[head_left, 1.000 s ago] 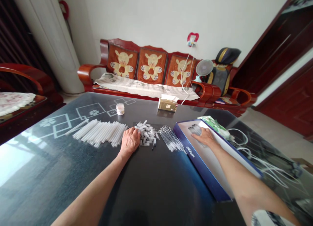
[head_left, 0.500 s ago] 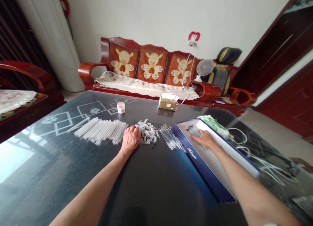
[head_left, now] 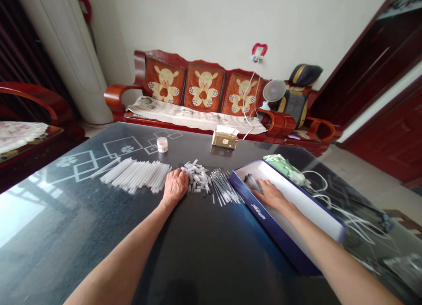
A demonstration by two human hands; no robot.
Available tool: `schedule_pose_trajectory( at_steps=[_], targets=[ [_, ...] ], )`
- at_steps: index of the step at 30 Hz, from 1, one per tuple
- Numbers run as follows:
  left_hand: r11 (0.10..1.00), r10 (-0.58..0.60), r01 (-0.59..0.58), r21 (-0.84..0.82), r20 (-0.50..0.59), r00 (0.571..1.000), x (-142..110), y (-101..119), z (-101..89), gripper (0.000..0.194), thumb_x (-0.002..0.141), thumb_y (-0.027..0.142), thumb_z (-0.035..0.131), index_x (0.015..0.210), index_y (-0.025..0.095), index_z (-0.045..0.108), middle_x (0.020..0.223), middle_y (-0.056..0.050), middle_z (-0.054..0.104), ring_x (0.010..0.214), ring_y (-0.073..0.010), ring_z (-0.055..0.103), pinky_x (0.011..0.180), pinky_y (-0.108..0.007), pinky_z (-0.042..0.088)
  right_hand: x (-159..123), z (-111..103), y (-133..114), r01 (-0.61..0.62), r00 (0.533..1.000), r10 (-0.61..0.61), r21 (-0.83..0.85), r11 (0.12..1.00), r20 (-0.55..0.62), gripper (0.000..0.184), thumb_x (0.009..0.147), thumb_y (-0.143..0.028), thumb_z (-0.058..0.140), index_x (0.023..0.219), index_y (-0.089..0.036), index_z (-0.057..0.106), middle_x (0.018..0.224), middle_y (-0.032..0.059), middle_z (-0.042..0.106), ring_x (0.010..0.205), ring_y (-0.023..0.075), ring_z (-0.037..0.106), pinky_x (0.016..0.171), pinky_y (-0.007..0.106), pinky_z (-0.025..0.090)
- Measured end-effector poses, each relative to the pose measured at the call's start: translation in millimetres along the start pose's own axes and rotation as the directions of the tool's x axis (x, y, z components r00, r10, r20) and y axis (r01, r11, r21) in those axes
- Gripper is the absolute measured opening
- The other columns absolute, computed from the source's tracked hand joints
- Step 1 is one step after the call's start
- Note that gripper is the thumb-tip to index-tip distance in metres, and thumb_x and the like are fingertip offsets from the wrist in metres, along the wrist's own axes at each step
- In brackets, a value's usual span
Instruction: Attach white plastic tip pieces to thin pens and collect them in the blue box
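Observation:
My left hand (head_left: 175, 186) rests palm down on the dark table, fingers curled, touching the left side of a heap of small white caps (head_left: 198, 181). To its left lies a row of translucent pen tubes (head_left: 138, 175). Right of the caps lies a bundle of thin pen refills (head_left: 223, 188). My right hand (head_left: 270, 194) lies flat inside a blue-walled box (head_left: 263, 215) with a white floor, fingers stretched toward a small bunch of thin dark sticks (head_left: 253, 182) at the box's far end.
A small white jar (head_left: 161, 144) and a tan tissue box (head_left: 225, 138) stand farther back on the glossy table (head_left: 204, 252). A green packet (head_left: 286, 165) and white cables (head_left: 346, 212) lie right of the box. A red wooden sofa (head_left: 204, 98) stands behind.
My right hand has drawn back a little inside the box, away from the dark sticks. My left hand stays against the caps. The camera shifted slightly.

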State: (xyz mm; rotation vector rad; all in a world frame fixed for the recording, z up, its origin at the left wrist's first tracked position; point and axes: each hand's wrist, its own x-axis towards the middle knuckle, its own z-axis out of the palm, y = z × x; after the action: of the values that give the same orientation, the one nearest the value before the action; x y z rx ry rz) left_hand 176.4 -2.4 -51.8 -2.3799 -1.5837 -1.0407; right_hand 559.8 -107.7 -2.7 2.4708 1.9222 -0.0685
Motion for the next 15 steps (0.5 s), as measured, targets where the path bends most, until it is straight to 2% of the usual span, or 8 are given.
schedule_pose_trajectory(
  at_steps=[4,8,11,15],
  targets=[
    [1.000,0.003,-0.003,0.023,0.003,1.000,0.1,-0.7,-0.2,0.026,0.094,0.030,0.040,0.096,0.018,0.063,0.104,-0.012,0.065,0.095,-0.0254,0.058,0.086,-0.040,0.043,10.7,3.4,-2.3,0.008,0.989,0.001,0.066,0.998,-0.146,0.056,0.087,-0.048,0.050,0.135,-0.019,0.044,0.132,0.0158,0.051,0.114,0.0301,0.055,0.090,0.039,0.046],
    [0.999,0.008,-0.008,0.041,-0.001,1.000,-0.1,-1.8,0.6,0.026,0.093,0.029,0.040,0.095,0.018,0.063,0.103,-0.011,0.065,0.094,-0.0248,0.059,0.086,-0.039,0.044,16.6,7.9,2.5,0.107,0.954,-0.068,0.121,0.987,-0.292,0.028,0.084,-0.037,0.053,0.105,-0.019,0.059,0.113,0.0120,0.060,0.101,0.0243,0.060,0.087,0.033,0.046],
    [0.999,0.011,-0.010,0.039,-0.016,1.000,-0.8,-2.0,1.8,0.025,0.093,0.029,0.040,0.095,0.018,0.063,0.104,-0.011,0.065,0.094,-0.0249,0.059,0.086,-0.039,0.044,16.8,7.6,4.6,0.157,0.943,-0.116,0.111,0.981,-0.312,0.016,0.083,-0.032,0.053,0.089,-0.019,0.061,0.106,0.0098,0.062,0.087,0.0208,0.062,0.083,0.031,0.047],
    [1.000,0.006,-0.006,0.022,-0.033,0.999,-1.8,-2.2,2.9,0.023,0.092,0.028,0.041,0.096,0.018,0.062,0.106,-0.012,0.065,0.095,-0.0255,0.059,0.086,-0.040,0.044,17.2,4.0,-1.2,0.104,0.951,-0.069,0.100,0.989,-0.303,0.017,0.079,-0.031,0.056,0.086,-0.018,0.063,0.102,0.0107,0.064,0.078,0.0191,0.063,0.080,0.030,0.048]
  ],
)
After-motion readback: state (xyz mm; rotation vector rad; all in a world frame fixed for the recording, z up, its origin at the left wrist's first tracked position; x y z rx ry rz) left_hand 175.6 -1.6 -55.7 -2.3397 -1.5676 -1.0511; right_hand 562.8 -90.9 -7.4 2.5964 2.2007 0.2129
